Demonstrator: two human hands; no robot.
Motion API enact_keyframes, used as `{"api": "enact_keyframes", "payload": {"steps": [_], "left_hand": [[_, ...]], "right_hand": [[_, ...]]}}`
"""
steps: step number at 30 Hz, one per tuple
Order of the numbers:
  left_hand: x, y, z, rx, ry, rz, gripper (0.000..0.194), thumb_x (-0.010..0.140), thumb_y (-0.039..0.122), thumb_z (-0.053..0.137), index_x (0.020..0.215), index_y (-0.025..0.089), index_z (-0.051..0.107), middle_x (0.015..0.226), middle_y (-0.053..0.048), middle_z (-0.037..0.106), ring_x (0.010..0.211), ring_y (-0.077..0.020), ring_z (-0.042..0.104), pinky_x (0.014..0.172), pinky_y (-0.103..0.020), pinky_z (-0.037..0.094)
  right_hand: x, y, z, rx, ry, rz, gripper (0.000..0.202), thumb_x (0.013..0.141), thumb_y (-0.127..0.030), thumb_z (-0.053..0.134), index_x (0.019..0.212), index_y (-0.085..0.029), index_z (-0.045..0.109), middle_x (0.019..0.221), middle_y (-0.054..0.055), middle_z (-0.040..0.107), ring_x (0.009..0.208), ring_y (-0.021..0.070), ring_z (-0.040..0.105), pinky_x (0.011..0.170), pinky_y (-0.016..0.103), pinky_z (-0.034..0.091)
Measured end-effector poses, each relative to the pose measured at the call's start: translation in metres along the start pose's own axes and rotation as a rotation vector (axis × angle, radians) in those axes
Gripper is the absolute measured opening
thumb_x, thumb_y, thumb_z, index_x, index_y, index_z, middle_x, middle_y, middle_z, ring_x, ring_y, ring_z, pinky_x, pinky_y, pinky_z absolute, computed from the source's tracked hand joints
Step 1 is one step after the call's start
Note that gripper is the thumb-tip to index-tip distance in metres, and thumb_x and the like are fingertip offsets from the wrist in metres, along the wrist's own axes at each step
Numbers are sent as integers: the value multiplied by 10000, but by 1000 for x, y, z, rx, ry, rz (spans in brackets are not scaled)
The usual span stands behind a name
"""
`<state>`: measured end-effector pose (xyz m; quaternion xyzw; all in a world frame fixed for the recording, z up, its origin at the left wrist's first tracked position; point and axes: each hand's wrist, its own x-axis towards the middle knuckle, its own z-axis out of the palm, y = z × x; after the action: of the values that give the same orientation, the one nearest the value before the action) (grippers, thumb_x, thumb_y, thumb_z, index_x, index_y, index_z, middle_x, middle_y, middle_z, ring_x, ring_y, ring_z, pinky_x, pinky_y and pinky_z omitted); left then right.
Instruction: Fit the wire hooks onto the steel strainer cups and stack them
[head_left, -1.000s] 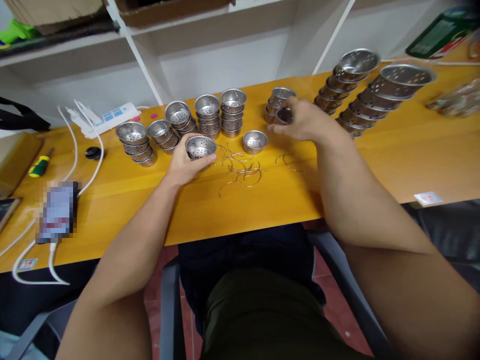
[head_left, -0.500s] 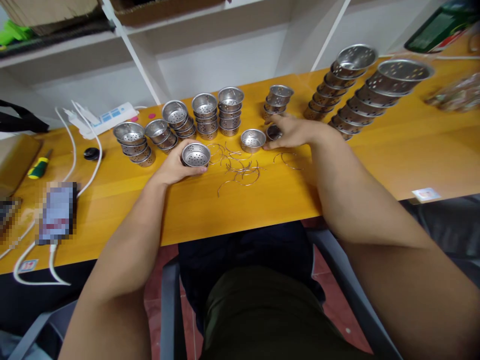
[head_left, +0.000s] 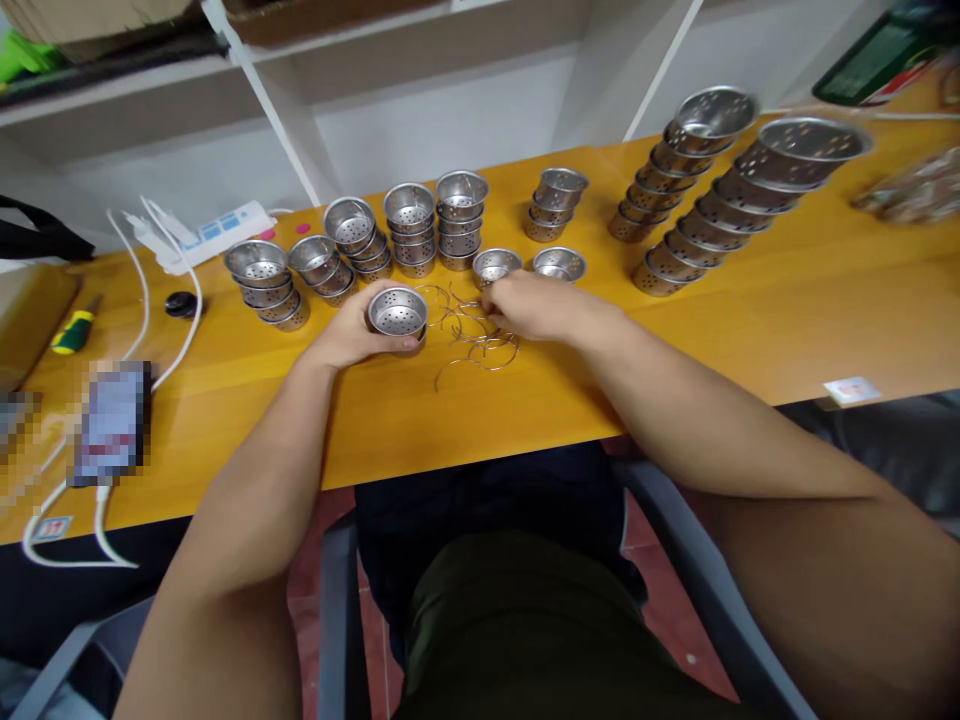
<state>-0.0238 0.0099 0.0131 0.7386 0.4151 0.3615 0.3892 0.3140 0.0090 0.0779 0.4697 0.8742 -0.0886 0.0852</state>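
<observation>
My left hand [head_left: 360, 328] is wrapped round a perforated metal strainer cup [head_left: 397, 312], thumb at its front and its open top facing up. Several thin curved metal wires [head_left: 480, 350] lie loosely on the table just right of it. Over their right side is my right hand [head_left: 521, 303], its fingers curled downward and bunched; what they hold, if anything, is hidden. Right behind those fingers stands a single strainer cup [head_left: 496, 262], partly covered by the hand. Another strainer cup [head_left: 559, 263] sits beyond the right wrist.
Stacks of strainer cups [head_left: 409, 225] line the back of the table [head_left: 420, 430]. Two taller leaning stacks [head_left: 697, 225] stand at right. On the left are a power strip [head_left: 225, 235], a phone [head_left: 112, 425] with white cables, a black cap [head_left: 180, 305] and a screwdriver [head_left: 73, 333].
My right hand has let go of the right-hand single cup and moved left to the wires and the other single cup. My left hand keeps its cup, shifted slightly right.
</observation>
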Motion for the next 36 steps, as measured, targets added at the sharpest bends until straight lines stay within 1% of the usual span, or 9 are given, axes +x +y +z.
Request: {"api": "enact_keyframes", "payload": {"steps": [7,11,14,18,21,25,29,33,36], "left_hand": [[4,-4,10,-22,186,46,1010,598,877,1185,1318,269,823,1279,-103,917,1160,-355,899,1050,-520,786],[6,-3,15,39,215,98,1043,628,964,1147,1324,266,807,1275,-115,908,1183,-367,899,1077,-547,786],[7,-1,19,53,230,116,1115,619,1024,1126,1352,253,789,1315,-126,910,1221,-371,901,1107,-537,779],[8,2,22,73,247,125,1144,629,1043,1123,1375,255,762,1348,-139,908,1270,-367,896,1159,-522,762],[8,0,23,110,267,134,1160,646,1071,1099,1387,247,758,1381,-147,894,1315,-383,885,1219,-557,749],[10,-9,21,143,287,163,1191,647,1048,1125,1454,257,750,1437,-159,860,1365,-425,870,1264,-644,733],[14,-22,18,166,293,181,1223,675,987,1162,1565,289,697,1537,-162,811,1483,-452,835,1329,-659,698],[15,-31,16,162,312,180,1233,717,877,1206,1658,314,641,1565,-154,786,1534,-457,812,1346,-647,691],[15,-34,16,170,324,182,1162,760,819,1206,1650,315,653,1561,-152,783,1527,-456,811,1346,-660,691]], "right_hand": [[4,0,3,-29,-7,8,239,1160,-107,682,1201,-140,915,1360,294,921,1242,437,892,968,488,656],[7,-2,3,-93,-20,15,134,1134,-169,791,1175,-156,918,1364,264,940,1243,436,903,891,455,622],[10,1,0,-114,-62,6,80,1112,-208,845,1113,-173,918,1290,230,952,1188,417,908,842,437,593],[13,6,-5,-54,-87,-18,45,1040,-180,900,999,-198,902,1126,190,937,1079,393,893,805,438,586],[15,4,-5,-19,-78,-16,62,1004,-149,911,982,-207,903,1078,202,920,1072,427,891,841,483,619],[16,1,-3,-14,-49,-11,71,1026,-173,921,972,-210,896,1116,226,924,1109,466,898,881,513,621],[8,3,-3,-89,-88,3,81,1106,-230,898,1109,-153,921,1285,242,944,1154,420,905,827,440,554],[-1,10,-6,-64,-64,-31,201,1128,-122,781,1246,-113,943,1298,249,950,1153,386,889,868,432,564],[-4,14,-5,-36,-52,-38,200,1108,-99,764,1186,-154,940,1235,206,950,1110,376,879,901,441,578]]}}
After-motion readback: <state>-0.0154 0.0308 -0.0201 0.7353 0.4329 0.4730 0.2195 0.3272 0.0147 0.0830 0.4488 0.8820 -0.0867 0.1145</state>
